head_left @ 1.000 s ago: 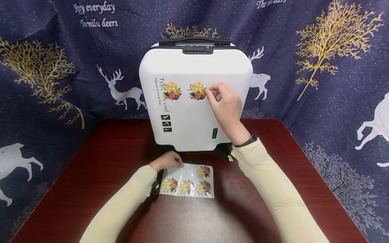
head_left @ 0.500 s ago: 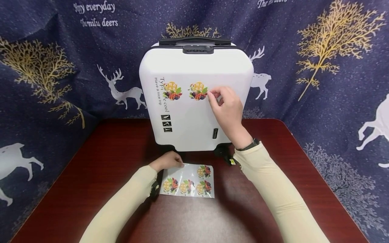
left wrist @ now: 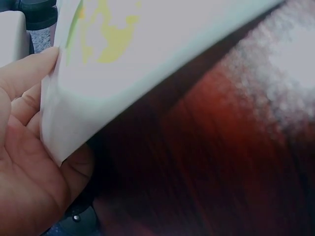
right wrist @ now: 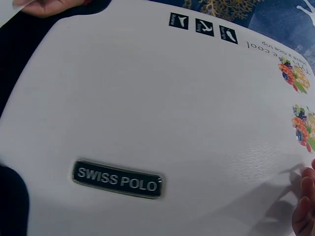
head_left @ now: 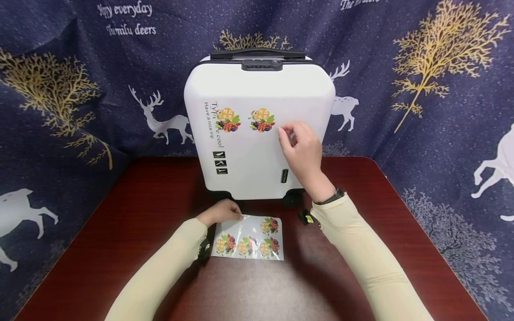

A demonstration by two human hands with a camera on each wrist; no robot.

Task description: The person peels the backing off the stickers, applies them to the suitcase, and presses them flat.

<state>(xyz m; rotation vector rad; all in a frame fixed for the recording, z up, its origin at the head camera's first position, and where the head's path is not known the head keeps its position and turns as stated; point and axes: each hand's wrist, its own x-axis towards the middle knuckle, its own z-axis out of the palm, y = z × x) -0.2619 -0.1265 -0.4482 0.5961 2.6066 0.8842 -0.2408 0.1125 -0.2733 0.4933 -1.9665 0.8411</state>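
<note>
A: "Hands, quick?"

B: "Our left hand pinches the sticker sheet by its far left corner; that corner is raised above the table, in front of the suitcase. Our right hand has its fingers curled, nothing visible in them, just beside the right sticker on the suitcase's front."

A: "Risks for us?"

B: "Brushing that sticker's edge could peel it. Tugging the raised corner could crease the sheet. Pressing too hard might shove the suitcase back."
</note>
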